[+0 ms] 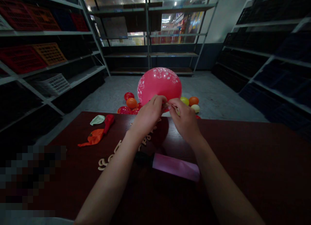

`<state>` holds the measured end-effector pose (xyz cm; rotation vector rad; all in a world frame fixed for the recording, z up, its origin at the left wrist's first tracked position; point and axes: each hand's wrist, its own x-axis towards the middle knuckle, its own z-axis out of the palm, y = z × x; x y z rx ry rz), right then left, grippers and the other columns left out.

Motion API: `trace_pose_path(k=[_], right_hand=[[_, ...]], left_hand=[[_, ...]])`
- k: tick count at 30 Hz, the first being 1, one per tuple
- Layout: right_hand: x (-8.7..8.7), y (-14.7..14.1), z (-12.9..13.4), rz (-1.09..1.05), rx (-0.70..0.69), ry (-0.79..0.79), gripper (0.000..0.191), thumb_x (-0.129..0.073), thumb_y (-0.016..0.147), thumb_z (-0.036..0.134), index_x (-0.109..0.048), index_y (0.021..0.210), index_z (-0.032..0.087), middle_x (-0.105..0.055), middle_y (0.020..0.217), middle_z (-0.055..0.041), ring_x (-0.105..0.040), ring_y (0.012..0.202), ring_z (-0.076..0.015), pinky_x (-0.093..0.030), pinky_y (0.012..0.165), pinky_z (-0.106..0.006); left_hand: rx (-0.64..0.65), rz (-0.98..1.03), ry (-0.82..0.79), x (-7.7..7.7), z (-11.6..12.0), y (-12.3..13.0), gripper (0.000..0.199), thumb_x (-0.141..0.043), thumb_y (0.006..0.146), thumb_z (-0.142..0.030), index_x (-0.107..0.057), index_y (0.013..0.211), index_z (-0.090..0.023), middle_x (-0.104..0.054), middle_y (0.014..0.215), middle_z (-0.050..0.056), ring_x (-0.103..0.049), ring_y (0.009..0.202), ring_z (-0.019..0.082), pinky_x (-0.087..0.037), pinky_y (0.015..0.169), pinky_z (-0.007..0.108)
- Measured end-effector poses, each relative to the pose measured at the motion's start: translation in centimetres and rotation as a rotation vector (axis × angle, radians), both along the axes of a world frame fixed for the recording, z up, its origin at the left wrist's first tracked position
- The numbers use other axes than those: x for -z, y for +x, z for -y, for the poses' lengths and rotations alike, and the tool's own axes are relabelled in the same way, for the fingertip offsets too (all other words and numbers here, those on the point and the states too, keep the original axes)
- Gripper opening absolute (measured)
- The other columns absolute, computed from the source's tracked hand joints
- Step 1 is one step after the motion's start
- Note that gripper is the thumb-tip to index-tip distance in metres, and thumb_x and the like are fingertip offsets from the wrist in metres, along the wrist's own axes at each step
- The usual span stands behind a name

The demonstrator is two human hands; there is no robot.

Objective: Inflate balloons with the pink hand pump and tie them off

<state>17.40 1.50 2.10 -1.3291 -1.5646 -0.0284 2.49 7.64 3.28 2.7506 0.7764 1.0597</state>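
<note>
A large inflated pink balloon (pixel 159 84) with white print is in front of me, above the table's far edge. My left hand (pixel 155 111) and my right hand (pixel 182 116) meet at its near lower side, fingers pinched. Between them is a small pale piece, perhaps a tie or the balloon's neck; its details are too small to tell. Below my hands a pink hand pump (pixel 176 166) with a black end lies on the dark table (pixel 243 153). Pale wooden letter-like pieces (pixel 103 163) run beside and behind my left forearm.
Deflated balloons lie at the table's left: orange (pixel 95 136), red (pixel 109 121) and pale green (pixel 97 120). Several small inflated balloons (pixel 131 103) sit beyond the far edge. Shelves with crates (pixel 50 53) stand at left, more shelving (pixel 148 54) at the back and right.
</note>
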Motion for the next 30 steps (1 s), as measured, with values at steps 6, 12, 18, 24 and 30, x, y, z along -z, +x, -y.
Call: trace_pose_path(k=[6, 12, 18, 24, 30], right_hand=[[0.1, -0.3, -0.1, -0.017, -0.002, -0.023, 0.015, -0.048, 0.094, 0.026, -0.061, 0.088, 0.023, -0.070, 0.086, -0.0029, -0.062, 0.078, -0.0179, -0.045, 0.075, -0.032], [-0.1, -0.2, 0.1, -0.102, -0.047, -0.033, 0.013, -0.052, 0.094, 0.030, -0.062, 0.088, 0.023, -0.069, 0.082, -0.0014, -0.063, 0.075, -0.0166, -0.046, 0.072, -0.030], [0.0, -0.1, 0.1, -0.177, -0.061, -0.041, 0.011, -0.054, 0.092, 0.030, -0.063, 0.088, 0.024, -0.070, 0.082, -0.0009, -0.064, 0.076, -0.0172, -0.048, 0.072, -0.031], [-0.4, -1.4, 0.6, -0.106, 0.029, 0.009, 0.012, -0.057, 0.094, 0.028, -0.061, 0.082, 0.025, -0.067, 0.077, 0.0006, -0.061, 0.073, -0.0175, -0.048, 0.076, -0.034], [-0.8, -2.8, 1.2, 0.108, 0.141, 0.052, 0.019, -0.053, 0.095, 0.020, -0.058, 0.078, 0.027, -0.064, 0.071, 0.0016, -0.058, 0.071, -0.0197, -0.041, 0.105, -0.052]], left_hand=[[0.001, 0.001, -0.020, 0.1, -0.2, -0.4, 0.013, -0.051, 0.102, -0.025, -0.058, 0.110, -0.017, -0.065, 0.107, 0.010, -0.063, 0.094, 0.021, -0.049, 0.081, 0.033], [0.094, 0.038, -0.037, -0.3, -0.7, -1.1, 0.020, -0.050, 0.103, -0.028, -0.067, 0.110, -0.019, -0.064, 0.103, 0.008, -0.062, 0.092, 0.019, -0.048, 0.080, 0.031], [0.131, 0.106, -0.053, -0.5, -0.9, -1.2, 0.025, -0.050, 0.103, -0.027, -0.072, 0.113, -0.022, -0.063, 0.098, 0.007, -0.061, 0.089, 0.017, -0.049, 0.079, 0.030], [0.052, 0.377, -0.181, -0.8, -0.1, -0.1, 0.020, -0.055, 0.100, -0.028, -0.074, 0.097, -0.022, -0.070, 0.094, 0.007, -0.062, 0.092, 0.019, -0.050, 0.087, 0.034], [0.031, 0.736, -0.625, -0.5, 0.2, 1.0, 0.026, -0.059, 0.098, -0.039, -0.075, 0.088, -0.021, -0.069, 0.079, 0.004, -0.062, 0.075, 0.015, -0.049, 0.067, 0.027]])
